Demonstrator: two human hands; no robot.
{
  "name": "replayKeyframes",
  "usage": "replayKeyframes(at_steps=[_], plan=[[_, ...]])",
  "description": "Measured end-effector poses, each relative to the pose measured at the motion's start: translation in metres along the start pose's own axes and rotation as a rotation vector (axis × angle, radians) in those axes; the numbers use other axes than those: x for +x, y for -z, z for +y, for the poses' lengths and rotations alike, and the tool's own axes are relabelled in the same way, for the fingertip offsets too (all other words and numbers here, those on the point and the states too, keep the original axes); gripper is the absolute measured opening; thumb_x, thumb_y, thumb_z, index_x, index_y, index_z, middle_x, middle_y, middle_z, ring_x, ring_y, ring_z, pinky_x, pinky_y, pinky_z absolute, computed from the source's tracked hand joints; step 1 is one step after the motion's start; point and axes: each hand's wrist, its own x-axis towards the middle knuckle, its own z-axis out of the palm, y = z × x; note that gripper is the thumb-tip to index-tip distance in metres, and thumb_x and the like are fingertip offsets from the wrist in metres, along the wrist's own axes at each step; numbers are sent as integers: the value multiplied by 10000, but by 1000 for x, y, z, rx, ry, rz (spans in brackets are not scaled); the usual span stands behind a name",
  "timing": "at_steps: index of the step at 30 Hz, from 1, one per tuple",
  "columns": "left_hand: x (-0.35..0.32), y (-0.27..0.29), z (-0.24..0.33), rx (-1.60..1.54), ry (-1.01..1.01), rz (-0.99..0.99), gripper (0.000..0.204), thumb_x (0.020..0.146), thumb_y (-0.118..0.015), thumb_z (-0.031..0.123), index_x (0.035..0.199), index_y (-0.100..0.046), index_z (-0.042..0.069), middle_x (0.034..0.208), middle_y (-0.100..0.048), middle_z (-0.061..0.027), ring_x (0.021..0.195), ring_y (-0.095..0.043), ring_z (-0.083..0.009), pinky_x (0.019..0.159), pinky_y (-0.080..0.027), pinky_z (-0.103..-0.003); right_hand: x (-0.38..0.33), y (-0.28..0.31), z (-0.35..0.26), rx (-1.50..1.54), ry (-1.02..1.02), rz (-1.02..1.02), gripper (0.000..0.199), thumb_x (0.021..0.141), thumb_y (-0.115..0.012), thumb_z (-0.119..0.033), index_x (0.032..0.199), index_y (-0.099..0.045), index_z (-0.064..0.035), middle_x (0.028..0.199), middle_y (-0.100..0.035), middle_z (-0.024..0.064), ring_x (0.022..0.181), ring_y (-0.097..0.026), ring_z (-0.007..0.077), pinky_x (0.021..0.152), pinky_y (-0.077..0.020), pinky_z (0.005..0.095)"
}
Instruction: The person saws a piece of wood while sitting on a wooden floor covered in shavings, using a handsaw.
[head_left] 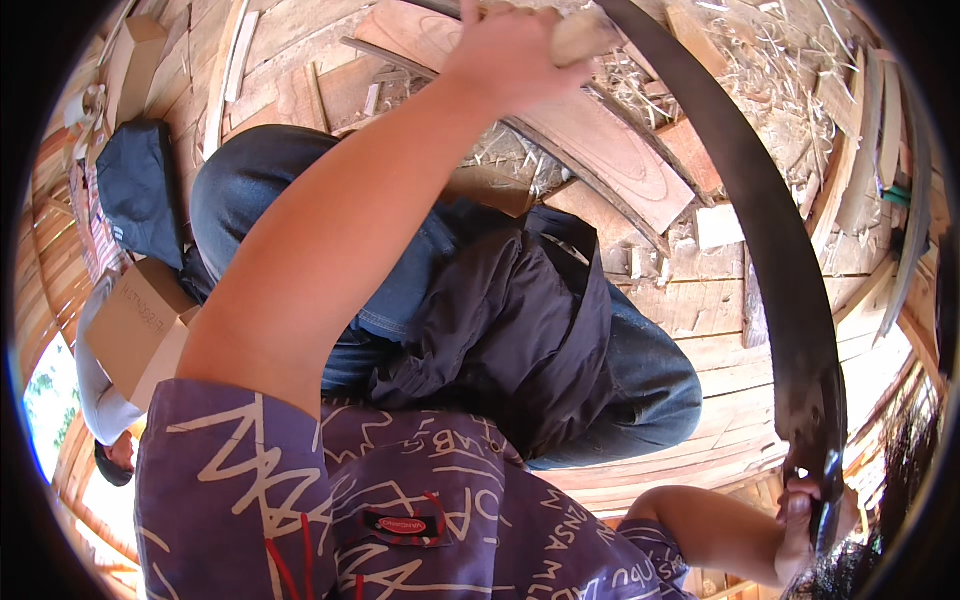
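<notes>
A long, broad, dark metal blade (765, 200) runs from the top edge down the right side, bowed by the lens; whether it is a saw or a machete I cannot tell. At its lower end my right hand (808, 520) is closed on it, thumb along the metal by a small hole. My left hand (515, 55), with the arm stretched far forward, is closed round a rounded, pale wooden piece (585, 38) close beside the blade's upper part. Whether that piece joins the blade is unclear. Black cloth (500, 320) lies across my jeans (650, 390).
Planks (610, 150) and offcuts lie on the wooden floor ahead among curly shavings (750, 100). Long curved boards (890, 170) stand at the far right. To my left are a cardboard box (140, 320), a black bag (140, 190) and another person (98, 400) sitting close.
</notes>
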Motion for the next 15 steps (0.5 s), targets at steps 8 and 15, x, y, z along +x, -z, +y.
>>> replayKeyframes(at_steps=[8,15], plan=[[1,2,5,11,-9,4,614,813,-570,481,1121,-574,-51,1076,-616,-253,1127,-524,-395,1067,-227,-582,70,-53,-45,167,0,-19,229,870,-652,-228,813,-615,-9,524,-496,8,437,-433,53,408,-303,210],[6,-1,19,77,-26,-36,621,826,-531,506,1189,-567,4,1143,-592,-235,1140,-514,-391,1057,-232,-606,56,-49,-38,238,-100,35,209,856,-664,-197,858,-621,7,583,-527,34,432,-409,64,410,-303,212]])
